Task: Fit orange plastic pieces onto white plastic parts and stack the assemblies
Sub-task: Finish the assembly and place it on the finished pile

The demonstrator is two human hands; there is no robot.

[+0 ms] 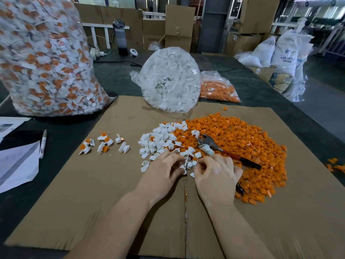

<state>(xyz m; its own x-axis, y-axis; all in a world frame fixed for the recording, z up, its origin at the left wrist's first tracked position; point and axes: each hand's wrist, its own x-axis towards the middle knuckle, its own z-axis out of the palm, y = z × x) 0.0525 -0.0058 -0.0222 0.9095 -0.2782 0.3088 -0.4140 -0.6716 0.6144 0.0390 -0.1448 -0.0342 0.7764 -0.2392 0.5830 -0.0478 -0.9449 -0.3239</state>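
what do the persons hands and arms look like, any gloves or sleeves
Both the left hand and the right hand are bare, with no gloves. No rings, watch or wristband show. The forearms are uncovered all the way to the bottom edge of the picture, so no sleeve is in view.

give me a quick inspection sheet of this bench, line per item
surface: brown cardboard sheet on a dark table.
job's things: white parts pile beside orange pieces pile; finished assemblies scattered to the left.
clutter: pliers on the orange pile; marker and papers at left; three filled bags behind.
hands: left hand and right hand curled over white parts at the pile's near edge.
cables: dark cable on the far table.
surroundings: cardboard boxes, white sacks, water bottle.
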